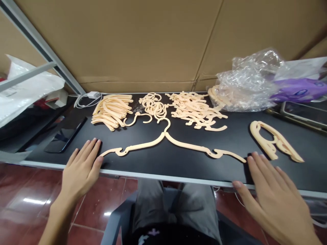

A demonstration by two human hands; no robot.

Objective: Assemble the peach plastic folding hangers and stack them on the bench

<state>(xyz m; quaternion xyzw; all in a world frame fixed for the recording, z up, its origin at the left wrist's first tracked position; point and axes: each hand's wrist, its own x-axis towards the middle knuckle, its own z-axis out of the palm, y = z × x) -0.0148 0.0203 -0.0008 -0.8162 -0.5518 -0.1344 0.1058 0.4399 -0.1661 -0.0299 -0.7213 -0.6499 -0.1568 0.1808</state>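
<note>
A cream plastic clothes hanger (146,144) lies spread wide on the black tabletop (178,166), its hook pointing away from me. My left hand (81,166) rests flat by the hanger's left tip, fingers stretched out; whether the thumb touches the tip I cannot tell. Beside the right tip my right hand (273,194) lies with fingers extended, holding nothing. Just past its fingertips sits a folded cream hanger (276,141). Behind the spread hanger are a pile of curved arms (112,110), a heap of hooks (154,105) and a pile of notched pieces (196,109). One loose hook (138,118) lies in front.
At the left are a black phone (66,134), a white charger with cable (93,95) and a white plastic bag (28,88). Clear plastic bags (250,81) and a purple packet (301,89) stand at the back right. A cardboard wall (143,44) closes the back.
</note>
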